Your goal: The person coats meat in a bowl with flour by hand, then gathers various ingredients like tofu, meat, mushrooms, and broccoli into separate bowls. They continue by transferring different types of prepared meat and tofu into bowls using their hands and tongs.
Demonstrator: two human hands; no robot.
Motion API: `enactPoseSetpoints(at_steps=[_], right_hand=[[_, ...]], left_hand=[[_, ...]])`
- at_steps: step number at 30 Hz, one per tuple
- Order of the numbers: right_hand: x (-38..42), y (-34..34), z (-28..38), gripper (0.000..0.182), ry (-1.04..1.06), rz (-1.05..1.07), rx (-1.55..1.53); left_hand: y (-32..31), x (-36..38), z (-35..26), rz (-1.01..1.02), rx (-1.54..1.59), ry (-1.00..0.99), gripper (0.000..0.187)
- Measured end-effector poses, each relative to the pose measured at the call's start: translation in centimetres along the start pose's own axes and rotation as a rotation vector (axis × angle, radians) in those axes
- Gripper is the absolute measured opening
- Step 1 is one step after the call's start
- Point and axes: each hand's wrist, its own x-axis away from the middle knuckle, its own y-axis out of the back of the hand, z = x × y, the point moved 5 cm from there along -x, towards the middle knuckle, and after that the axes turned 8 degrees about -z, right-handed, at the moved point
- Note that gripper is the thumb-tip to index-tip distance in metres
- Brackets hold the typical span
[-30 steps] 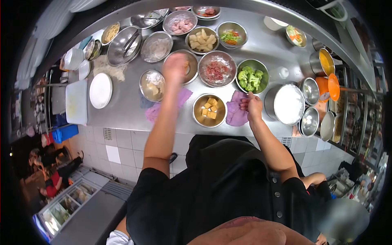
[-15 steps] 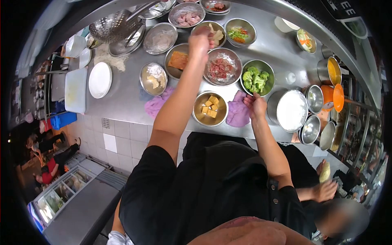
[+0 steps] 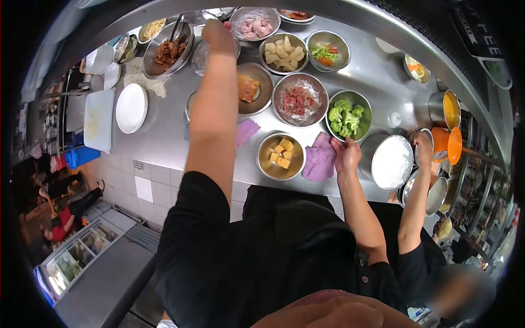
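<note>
My left hand (image 3: 217, 34) is stretched far forward over the metal bowl of pale slices (image 3: 201, 57), beside the bowl of pink meat pieces (image 3: 255, 25). Its fingers are mostly hidden behind the hand and wrist. At the near rim of the bowl of broccoli (image 3: 345, 117), my right hand (image 3: 346, 156) has its thumb and fingertips on the edge. Close to it lie a purple cloth (image 3: 319, 157) and a bowl of yellow cubes (image 3: 281, 153). Farther in stand a bowl of floured red meat (image 3: 299, 102) and one of pale chunks (image 3: 284, 53).
A co-worker's hand (image 3: 423, 147) reaches into the stacked bowls on the right, beside a pot of white powder (image 3: 392, 163). On the left are a white plate (image 3: 132, 108), a cutting board (image 3: 99, 120) and a bowl of browned meat (image 3: 169, 53). A metal shelf edge (image 3: 350, 15) crosses the top.
My left hand has moved left and farther forward, away from the bowl of pale chunks. A perforated skimmer has gone from over the browned meat. The co-worker's arm now reaches to the bowls.
</note>
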Motion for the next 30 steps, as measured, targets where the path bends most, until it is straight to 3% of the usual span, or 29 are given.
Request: enactPoseSetpoints(at_steps=[3,9,14,23,27,28,29,30], right_hand=[[-1.1,0.0,-0.3,0.021,0.013,-0.003,-0.013],[-2.5,-1.7,0.2,0.022,0.032,-0.021,-0.056],[-5.4,-4.1,0.9,0.018,0.082,-0.092,-0.062],[-11.9,-8.7,6.3,0.026,0.114,-0.029,-0.271],[-11.2,-9.1,8.4,0.063,0.096,-0.02,-0.167],[-11.0,-8.9,8.8,0.063,0.105,-0.033,-0.177],[-10.9,-8.5,9.2,0.071,0.119,-0.068,-0.139],[-10.8,-8.1,9.5,0.079,0.132,-0.102,-0.101]], left_hand=[[-3.2,-6.4,1.1,0.067,-0.042,0.145,0.023],[-7.1,-9.0,0.8,0.166,-0.062,0.125,0.023],[-6.8,-6.3,-1.6,0.251,-0.074,0.026,0.023],[-4.5,3.2,-5.9,0.501,-0.227,-0.179,0.023],[-3.3,6.9,-6.8,0.647,-0.427,-0.212,0.023],[-2.8,8.0,-6.6,0.677,-0.485,-0.206,0.023],[-2.6,8.0,-6.1,0.627,-0.512,-0.378,0.025],[-2.6,8.1,-4.7,0.644,-0.516,-0.367,0.025]])
